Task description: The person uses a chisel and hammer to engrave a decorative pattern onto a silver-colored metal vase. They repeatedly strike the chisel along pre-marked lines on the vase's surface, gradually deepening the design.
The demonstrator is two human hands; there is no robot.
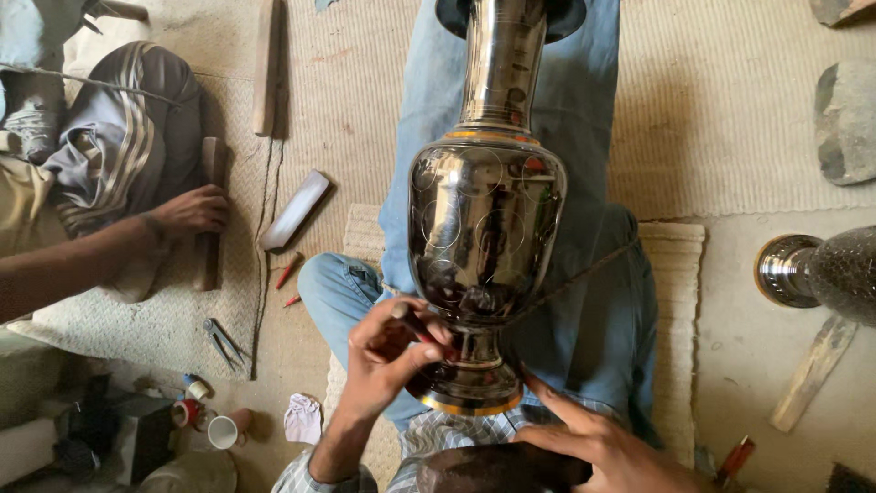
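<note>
Lying along the person's denim-clad legs, the tall, dark polished metal vase with engraved circles (484,228) looks heavy, rigid and slippery (best gripped at neck or foot); the left hand (388,361) pinches a thin tool (415,324) at its stem, while the right hand (593,438) rests open-fingered by the base.

Floor-level metal craft workshop, engraved brass vase (484,219) (another (821,269) nearby), compass tool (224,342) on woven mat (356,100)

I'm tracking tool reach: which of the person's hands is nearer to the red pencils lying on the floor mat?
Left. The left hand, gripping a thin tool at the dark polished metal vase's foot, sits right of the red pencils. The right hand lies further right, beyond the vase base.
</note>
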